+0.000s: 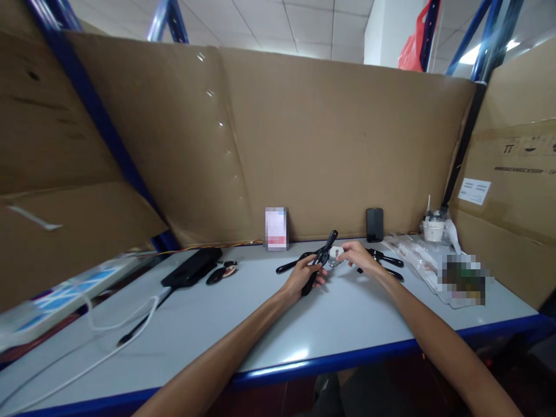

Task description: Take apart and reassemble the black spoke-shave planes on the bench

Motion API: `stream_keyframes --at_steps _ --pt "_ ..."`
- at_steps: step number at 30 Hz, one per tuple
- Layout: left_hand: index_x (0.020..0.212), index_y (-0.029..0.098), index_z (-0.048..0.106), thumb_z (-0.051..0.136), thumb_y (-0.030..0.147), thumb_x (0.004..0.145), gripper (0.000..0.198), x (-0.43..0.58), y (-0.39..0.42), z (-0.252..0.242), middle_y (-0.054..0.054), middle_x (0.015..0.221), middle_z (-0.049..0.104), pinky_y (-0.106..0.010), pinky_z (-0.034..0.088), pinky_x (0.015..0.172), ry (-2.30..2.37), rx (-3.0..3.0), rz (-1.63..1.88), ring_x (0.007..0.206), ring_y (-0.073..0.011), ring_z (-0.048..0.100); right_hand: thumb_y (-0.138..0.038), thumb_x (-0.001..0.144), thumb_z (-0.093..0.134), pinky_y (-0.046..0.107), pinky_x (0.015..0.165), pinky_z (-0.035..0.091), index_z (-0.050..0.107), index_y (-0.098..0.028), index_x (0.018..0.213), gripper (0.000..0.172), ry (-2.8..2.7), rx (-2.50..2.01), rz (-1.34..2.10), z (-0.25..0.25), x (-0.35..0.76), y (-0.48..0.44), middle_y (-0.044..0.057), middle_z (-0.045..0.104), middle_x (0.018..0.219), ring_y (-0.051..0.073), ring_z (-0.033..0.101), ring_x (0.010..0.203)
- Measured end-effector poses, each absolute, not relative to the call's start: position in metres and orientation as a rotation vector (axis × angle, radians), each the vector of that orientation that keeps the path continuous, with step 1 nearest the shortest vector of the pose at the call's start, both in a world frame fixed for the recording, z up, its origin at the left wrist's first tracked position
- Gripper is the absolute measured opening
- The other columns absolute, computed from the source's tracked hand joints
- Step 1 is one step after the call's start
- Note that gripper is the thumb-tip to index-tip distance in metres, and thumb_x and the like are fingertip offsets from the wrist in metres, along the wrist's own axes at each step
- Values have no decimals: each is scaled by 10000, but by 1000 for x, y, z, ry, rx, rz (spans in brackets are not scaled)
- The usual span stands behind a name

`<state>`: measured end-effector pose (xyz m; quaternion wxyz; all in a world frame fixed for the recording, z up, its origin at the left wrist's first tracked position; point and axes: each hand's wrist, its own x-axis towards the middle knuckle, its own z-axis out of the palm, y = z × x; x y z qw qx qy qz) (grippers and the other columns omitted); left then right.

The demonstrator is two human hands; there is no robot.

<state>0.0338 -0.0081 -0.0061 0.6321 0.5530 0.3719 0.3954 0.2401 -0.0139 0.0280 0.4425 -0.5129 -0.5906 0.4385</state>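
Observation:
My left hand [304, 274] is closed around a black two-handled tool [330, 240] that resembles a clamp or pliers; its exact kind is unclear. One handle points up and away, the other down past my fingers. Beside it, my right hand [357, 256] pinches a small white piece [336, 252] with a hole or notch, close to the middle of the black tool. Whether the two touch I cannot tell. Another black-handled tool [393, 262] lies on the table just right of my right hand. Behind my left hand rests a further black handle [284, 267].
On the grey table [200, 341] at left are a black case [191, 268], dark oval items [216, 275], a white cable [124, 329] and a power strip [78, 295]. A phone [374, 225], a cup [433, 227] and plastic bags [412, 260] stand or lie right. Cardboard walls surround it.

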Motion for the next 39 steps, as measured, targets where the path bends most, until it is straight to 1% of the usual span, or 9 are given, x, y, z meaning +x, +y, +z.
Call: stream_keyframes --at_steps 3,6,12,14,18,24,30,33,39 --pt "1043 167 579 731 317 788 333 34 -9 -6 -29 715 718 -204 438 429 863 1292 889 481 -137 632 -204 797 753 179 485 434 647 -156 756 124 -1454 -1274 1106 30 242 -17 -25 638 645 121 620 616" --pt "926 172 563 754 333 768 296 35 -8 -8 5 635 670 -176 314 360 872 1337 886 400 -92 524 -288 861 709 205 489 497 601 -185 840 150 -1426 -1283 1178 30 242 -18 1 689 655 160 677 611" --pt "858 181 529 724 354 858 260 34 -1 -13 33 623 623 -166 231 347 903 1398 844 395 -61 444 -289 869 721 173 408 468 504 -206 792 244 -1359 -1293 1156 34 243 -16 -33 618 572 109 584 468" --pt "865 165 554 684 350 928 234 33 3 -16 33 644 616 -168 264 358 921 1418 808 412 -60 445 -308 878 709 184 412 483 501 -208 805 243 -1355 -1281 1163 36 244 -18 -22 632 597 113 593 472" --pt "1001 139 642 621 382 1019 245 33 7 -20 19 796 641 -199 473 486 955 1470 734 545 -79 553 -385 890 669 229 432 506 478 -222 854 254 -1367 -1264 1160 39 244 -23 2 663 623 141 618 471" --pt "814 168 588 690 386 875 249 32 0 -12 26 604 636 -200 274 375 905 1605 658 396 -76 457 -359 761 741 204 406 344 580 -203 803 229 -1435 -1252 890 44 244 -21 -70 535 557 95 448 429" --pt "754 190 563 762 369 746 268 34 -8 -1 26 556 651 -205 249 384 815 1754 515 367 -78 435 -215 761 729 230 613 412 688 -197 826 78 -1577 -1311 560 47 245 -23 -33 640 698 141 599 658" --pt "790 217 505 751 352 751 284 34 -10 1 40 553 653 -202 250 391 810 1782 497 364 -83 434 -147 818 678 238 626 419 713 -204 895 102 -1703 -1343 537 42 242 -25 -50 640 647 135 610 579" --pt "793 225 479 758 330 743 303 33 -9 1 28 562 655 -203 253 394 810 1810 462 367 -92 466 -46 715 775 218 601 386 713 -173 881 218 -1904 -1384 591 35 238 -22 -72 614 558 122 584 542"
